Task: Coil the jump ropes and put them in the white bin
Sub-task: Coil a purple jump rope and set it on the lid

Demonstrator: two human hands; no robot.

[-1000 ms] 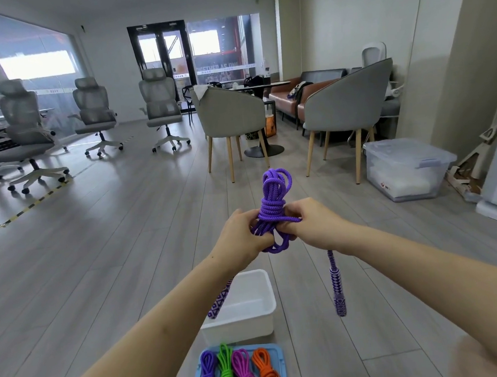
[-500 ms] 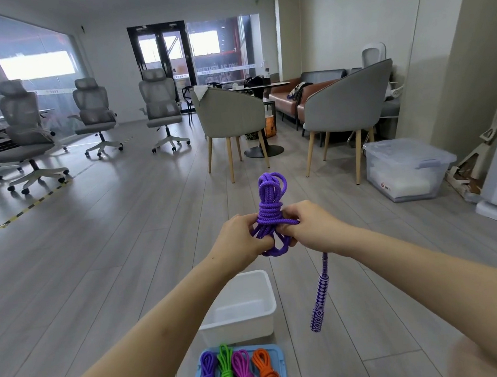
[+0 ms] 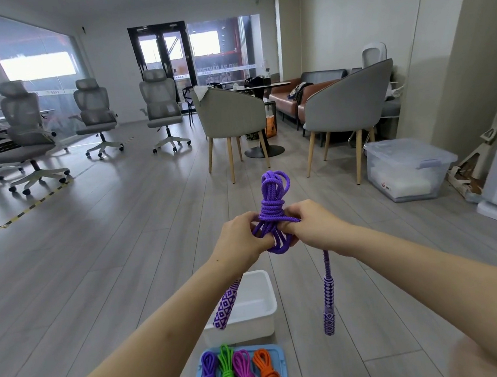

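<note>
Both hands are up at chest height working the same bundle: the left hand (image 3: 242, 237) has its fingers curled around the lower loops of the purple jump rope (image 3: 272, 204), and the right hand (image 3: 310, 225) pinches the strand coming off the wrap turns, so neither is anywhere near open. The coil stands upright between them with a few turns cinched round its middle, and the two patterned handles dangle below, one left handle (image 3: 226, 306) hanging over the white bin (image 3: 264, 316) on the floor, the other handle (image 3: 328, 301) to its right. Just nearer sits a blue tray (image 3: 282, 362) with four more ropes. If I had to guess, the trick now is keeping that tail snug while tucking it through, or the wraps will slacken. Compared with half a second back, the right handle has swung to hang straighter, and the left one shows again.
</note>
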